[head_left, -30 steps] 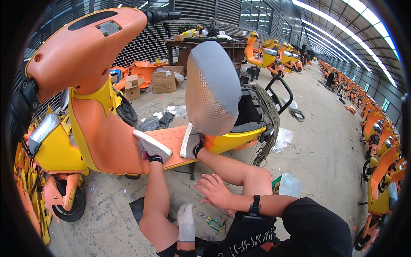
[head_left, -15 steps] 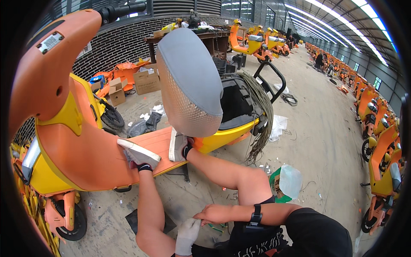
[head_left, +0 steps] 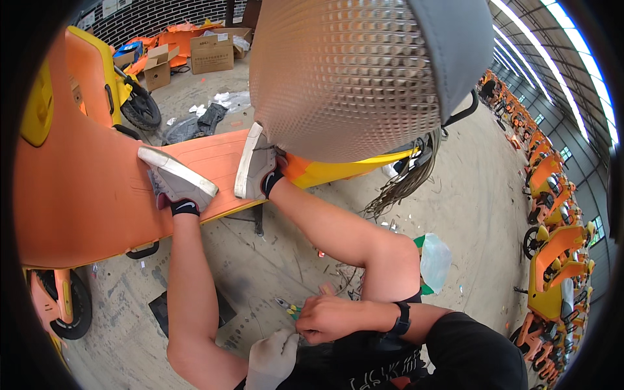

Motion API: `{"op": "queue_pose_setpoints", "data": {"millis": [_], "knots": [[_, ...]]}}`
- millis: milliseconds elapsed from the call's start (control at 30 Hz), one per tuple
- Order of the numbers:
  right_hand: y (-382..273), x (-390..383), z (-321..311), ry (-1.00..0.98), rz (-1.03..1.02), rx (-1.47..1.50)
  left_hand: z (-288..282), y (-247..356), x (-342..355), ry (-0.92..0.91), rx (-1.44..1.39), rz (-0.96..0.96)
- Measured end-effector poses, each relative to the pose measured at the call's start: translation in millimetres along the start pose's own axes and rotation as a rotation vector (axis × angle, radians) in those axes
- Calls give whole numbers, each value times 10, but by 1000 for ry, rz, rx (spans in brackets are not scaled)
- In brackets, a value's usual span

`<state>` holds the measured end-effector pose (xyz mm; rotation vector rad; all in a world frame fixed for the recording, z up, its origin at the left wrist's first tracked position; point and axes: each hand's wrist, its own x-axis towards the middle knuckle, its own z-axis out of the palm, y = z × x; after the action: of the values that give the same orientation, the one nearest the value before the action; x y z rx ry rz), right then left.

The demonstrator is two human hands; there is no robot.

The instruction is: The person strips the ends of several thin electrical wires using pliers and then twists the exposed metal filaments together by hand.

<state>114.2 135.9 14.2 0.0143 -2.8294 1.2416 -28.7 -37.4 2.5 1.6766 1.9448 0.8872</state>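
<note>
My left hand point(head_left: 272, 356), in a pale knit glove, is closed low in front of my lap. My bare right hand point(head_left: 330, 318) is closed beside it, with its fingertips meeting the glove's. What they pinch, if anything, is too small to make out. Pliers with yellow-green handles point(head_left: 288, 308) show just beyond the right hand; I cannot tell whether they touch it. Both my shoes rest on the orange footboard point(head_left: 221, 153) of a scooter. Its grey seat point(head_left: 458, 52) stands tipped up, its silver, dimpled side point(head_left: 351, 78) toward me.
Cords point(head_left: 409, 179) hang off the scooter's rear. A green and clear plastic bag point(head_left: 434, 263) lies right of my knee. Behind the footboard are cardboard boxes point(head_left: 212, 53) and a dark plastic wrap point(head_left: 201, 123). Rows of orange scooters point(head_left: 552, 273) line the right side.
My view has tipped down and come closer to the seat, which looms larger. My hands stay together; the right has turned so its back faces up. The pliers now show.
</note>
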Motion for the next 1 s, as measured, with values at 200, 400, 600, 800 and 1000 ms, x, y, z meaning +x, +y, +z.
{"op": "queue_pose_setpoints", "data": {"millis": [200, 400, 600, 800, 1000], "knots": [[60, -1, 0, 33, -69, 142, -187, 62, 131, -147, -394, -162], [75, -22, -96, -14, -113, 285, -144, 62, 145, -218, -795, -194], [30, -43, -232, -13, -219, 311, -159, 169, 169, -696, -1380, -569], [24, -64, -262, 26, -242, 241, -87, 142, 159, -699, -1477, -576], [-1, -16, -241, 45, -305, 303, -114, 152, 68, -614, -1478, -484]]}}
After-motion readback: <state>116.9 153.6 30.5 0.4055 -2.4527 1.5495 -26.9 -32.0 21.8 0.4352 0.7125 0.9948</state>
